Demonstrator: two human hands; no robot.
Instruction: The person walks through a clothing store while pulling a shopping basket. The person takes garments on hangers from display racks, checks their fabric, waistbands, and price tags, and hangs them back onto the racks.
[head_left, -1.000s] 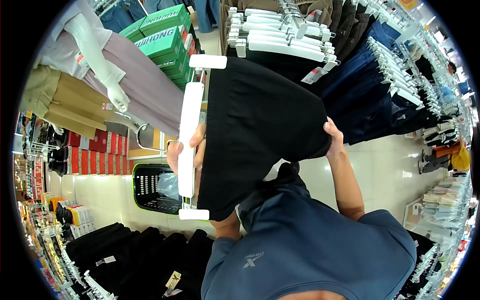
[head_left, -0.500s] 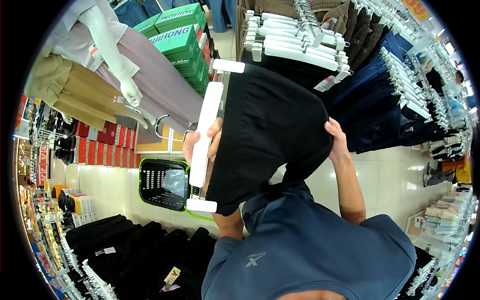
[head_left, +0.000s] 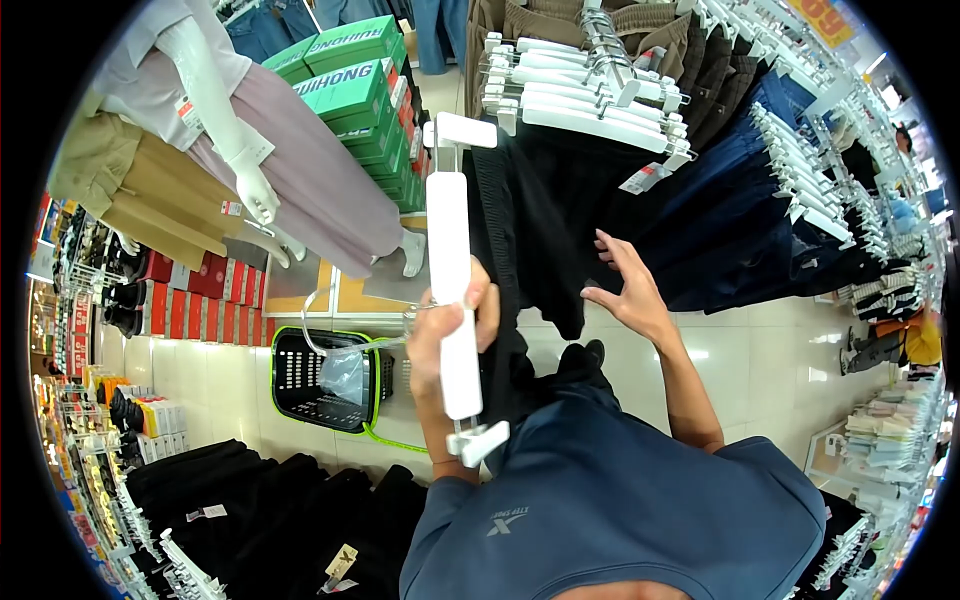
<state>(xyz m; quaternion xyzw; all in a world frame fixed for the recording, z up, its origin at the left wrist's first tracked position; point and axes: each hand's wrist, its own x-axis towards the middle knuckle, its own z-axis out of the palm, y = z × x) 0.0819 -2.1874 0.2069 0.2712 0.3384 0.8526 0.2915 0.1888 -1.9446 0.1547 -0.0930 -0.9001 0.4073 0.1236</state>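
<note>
My left hand [head_left: 452, 322] is wrapped round the middle of a white clip hanger [head_left: 448, 235], which is held nearly upright in the view. Black trousers [head_left: 510, 230] with a gathered elastic waistband hang from the hanger's clips. The hanger's wire hook [head_left: 325, 345] points left, over the shopping basket. My right hand [head_left: 637, 295] is open with fingers spread, beside the far side of the trousers. Its thumb is close to the fabric; I cannot tell whether they touch.
A black basket with a green rim [head_left: 278, 385] stands on the floor, a clear plastic package [head_left: 343, 375] inside. Racks of trousers on white hangers [head_left: 590, 115] fill the front and right. Green shoe boxes [head_left: 345, 90] and a mannequin [head_left: 245, 165] stand front left; black garments [head_left: 270, 500] lie lower left.
The hanger has moved right and turned more upright, and the trousers have swung edge-on and hang narrower. My right hand has let go of the trousers and moved left, its fingers spreading.
</note>
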